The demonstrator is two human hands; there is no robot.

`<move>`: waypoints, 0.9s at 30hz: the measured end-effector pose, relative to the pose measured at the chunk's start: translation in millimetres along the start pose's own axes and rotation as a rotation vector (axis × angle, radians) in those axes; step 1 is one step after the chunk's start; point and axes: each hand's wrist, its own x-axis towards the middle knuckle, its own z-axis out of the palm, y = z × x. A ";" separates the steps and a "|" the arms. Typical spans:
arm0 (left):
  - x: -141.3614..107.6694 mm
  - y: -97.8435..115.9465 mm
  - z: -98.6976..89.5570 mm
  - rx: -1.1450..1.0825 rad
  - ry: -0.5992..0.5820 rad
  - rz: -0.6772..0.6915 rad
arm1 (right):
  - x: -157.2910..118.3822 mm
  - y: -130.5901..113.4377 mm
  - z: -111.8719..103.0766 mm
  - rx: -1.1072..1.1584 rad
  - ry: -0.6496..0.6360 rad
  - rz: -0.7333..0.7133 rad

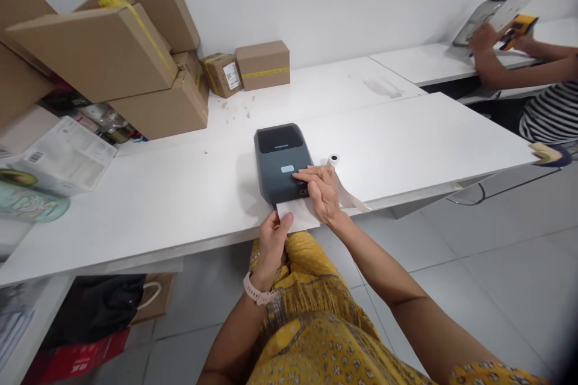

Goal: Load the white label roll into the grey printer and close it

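A dark blue-grey label printer (280,159) sits near the front edge of the white table, its light button (288,169) facing up. White paper (298,214) sticks out of its near end and over the table edge. My left hand (274,237) pinches the left corner of this paper between thumb and fingers. My right hand (321,191) rests over the printer's near right corner, fingers stretched toward the button; whether a fingertip presses anything cannot be told. Behind it stands a small paper roll (333,159), and a loose paper strip (352,197) trails to the table's edge.
Cardboard boxes (158,105) are piled at the left, with two smaller ones (262,66) against the wall. A white carton (67,153) and a green can (36,201) stand at the table's left end. Far right, another person's hands (485,42) hold a yellow-and-black device (519,30).
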 end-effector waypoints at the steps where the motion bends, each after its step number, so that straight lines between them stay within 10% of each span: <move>1: 3.2 2.4 2.4 -0.043 -0.011 -0.025 | 0.9 -1.2 -0.9 0.000 -0.014 0.009; 16: 6.7 1.4 14.7 -0.168 0.064 0.017 | 12.4 -10.9 -0.3 -0.238 -0.069 -0.037; 27: 14.0 7.1 -24.5 -0.070 0.298 0.211 | 45.6 -17.6 -1.3 -0.406 -0.289 -0.205</move>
